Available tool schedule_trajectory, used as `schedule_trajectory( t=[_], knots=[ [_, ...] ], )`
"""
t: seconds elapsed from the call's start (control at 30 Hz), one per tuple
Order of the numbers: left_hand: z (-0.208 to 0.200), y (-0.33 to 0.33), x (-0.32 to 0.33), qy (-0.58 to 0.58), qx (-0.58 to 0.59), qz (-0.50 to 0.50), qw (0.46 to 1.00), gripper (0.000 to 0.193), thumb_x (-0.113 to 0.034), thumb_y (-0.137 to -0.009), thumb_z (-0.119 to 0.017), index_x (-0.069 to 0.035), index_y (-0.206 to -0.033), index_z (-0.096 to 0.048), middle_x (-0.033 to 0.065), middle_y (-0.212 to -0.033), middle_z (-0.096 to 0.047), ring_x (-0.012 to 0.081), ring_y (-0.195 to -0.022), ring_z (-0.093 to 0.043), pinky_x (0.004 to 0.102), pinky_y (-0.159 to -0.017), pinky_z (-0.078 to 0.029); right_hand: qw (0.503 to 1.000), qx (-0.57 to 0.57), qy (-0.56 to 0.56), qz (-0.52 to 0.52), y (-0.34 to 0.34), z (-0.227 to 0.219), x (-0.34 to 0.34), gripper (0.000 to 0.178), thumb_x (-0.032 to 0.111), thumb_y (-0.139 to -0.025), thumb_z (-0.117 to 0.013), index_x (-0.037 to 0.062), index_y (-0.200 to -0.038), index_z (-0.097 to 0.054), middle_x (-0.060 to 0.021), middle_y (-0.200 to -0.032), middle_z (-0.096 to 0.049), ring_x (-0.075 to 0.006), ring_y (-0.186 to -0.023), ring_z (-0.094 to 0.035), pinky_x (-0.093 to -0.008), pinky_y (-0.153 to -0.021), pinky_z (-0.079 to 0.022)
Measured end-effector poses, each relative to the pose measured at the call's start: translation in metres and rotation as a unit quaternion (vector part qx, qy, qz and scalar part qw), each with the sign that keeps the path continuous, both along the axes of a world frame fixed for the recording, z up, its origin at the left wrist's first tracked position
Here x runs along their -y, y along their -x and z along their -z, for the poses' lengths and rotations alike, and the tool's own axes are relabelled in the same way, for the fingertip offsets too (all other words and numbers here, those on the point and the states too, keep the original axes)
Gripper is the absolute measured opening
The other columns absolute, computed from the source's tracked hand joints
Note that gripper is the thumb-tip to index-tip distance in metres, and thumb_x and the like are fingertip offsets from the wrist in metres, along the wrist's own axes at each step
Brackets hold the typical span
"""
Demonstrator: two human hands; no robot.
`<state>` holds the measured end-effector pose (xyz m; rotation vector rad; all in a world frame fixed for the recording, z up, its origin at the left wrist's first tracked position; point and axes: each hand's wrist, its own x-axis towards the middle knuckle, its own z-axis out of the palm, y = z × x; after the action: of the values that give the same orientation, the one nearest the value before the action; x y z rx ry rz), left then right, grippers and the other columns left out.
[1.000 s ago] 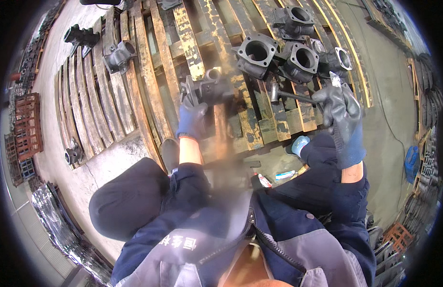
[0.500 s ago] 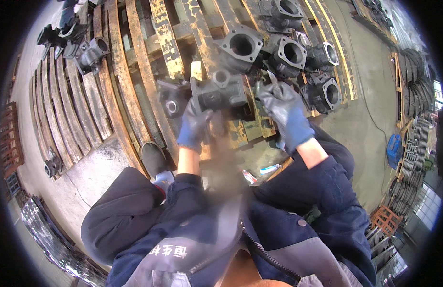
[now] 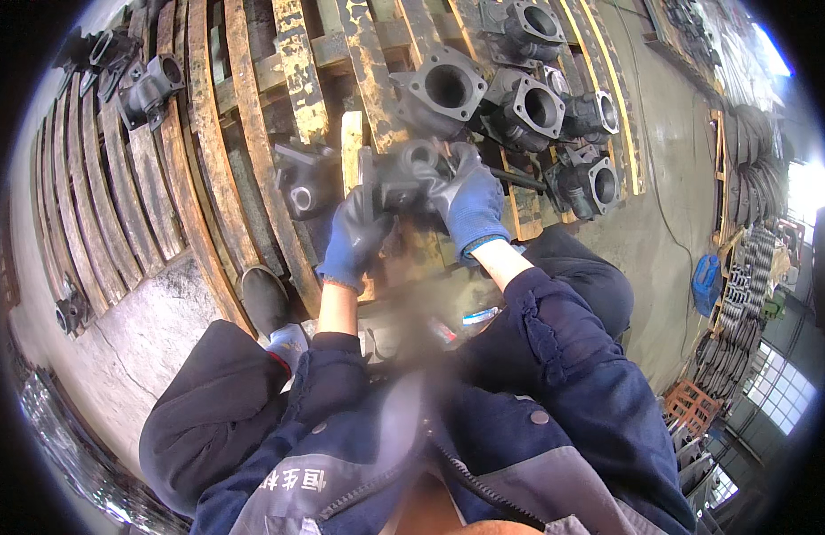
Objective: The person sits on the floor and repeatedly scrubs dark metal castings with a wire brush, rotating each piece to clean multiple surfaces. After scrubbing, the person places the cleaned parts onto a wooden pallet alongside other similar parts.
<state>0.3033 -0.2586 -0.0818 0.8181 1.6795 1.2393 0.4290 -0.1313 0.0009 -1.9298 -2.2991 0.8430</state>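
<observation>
A dark grey cast-metal pipe fitting [image 3: 399, 189], with a round opening on top, is held low over the pallet in front of me. My left hand [image 3: 354, 236], in a blue glove with a grey palm, grips its flanged left end. My right hand [image 3: 470, 198], gloved alike, is closed at the fitting's right end. From this hand a dark rod-like tool [image 3: 521, 180] sticks out to the right; its other end is hidden by the glove. Left of the fitting lies another small casting [image 3: 303, 183] with a round hole.
Several flanged castings [image 3: 524, 107] stand on the wooden pallet [image 3: 243, 134] to the right. More castings [image 3: 149, 92] sit at the far left. A small wood block [image 3: 352, 147] lies behind the fitting. My shoe [image 3: 266, 299] is beside the pallet. A blue container [image 3: 706, 285] stands right.
My right hand has moved left and inward, from beside the fitting onto its right end. The rod now points out to the right. My left hand keeps its grip on the fitting.
</observation>
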Motion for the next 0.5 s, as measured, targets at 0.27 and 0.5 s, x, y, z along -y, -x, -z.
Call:
schedule_trajectory(
  t=[0.27,0.5],
  knots=[
    [-0.002,0.001,0.001,0.033,0.056,-0.013,0.998,0.036,-0.005,-0.078,-0.065,-0.001,-0.114,-0.062,0.009,-0.101,-0.069,0.0159,-0.093,-0.063,0.031,-0.086,-0.05,0.999,0.026,-0.01,-0.042,-0.006,0.014,-0.002,0.071,0.045,-0.078,-0.079,0.0083,-0.131,-0.05,-0.0191,-0.114,-0.064,-0.038,-0.11,-0.061,-0.0486,-0.094,-0.048],
    [0.0,0.004,-0.002,0.006,0.123,-0.03,0.992,0.036,0.001,-0.081,-0.062,0.0,-0.117,-0.062,0.0072,-0.11,-0.069,0.0152,-0.1,-0.064,0.0299,-0.09,-0.051,0.996,-0.003,-0.048,-0.071,-0.029,0.006,-0.017,0.067,0.051,-0.088,-0.062,0.0067,-0.135,-0.049,-0.0231,-0.118,-0.063,-0.04,-0.11,-0.062,-0.0464,-0.096,-0.049]
  ],
)
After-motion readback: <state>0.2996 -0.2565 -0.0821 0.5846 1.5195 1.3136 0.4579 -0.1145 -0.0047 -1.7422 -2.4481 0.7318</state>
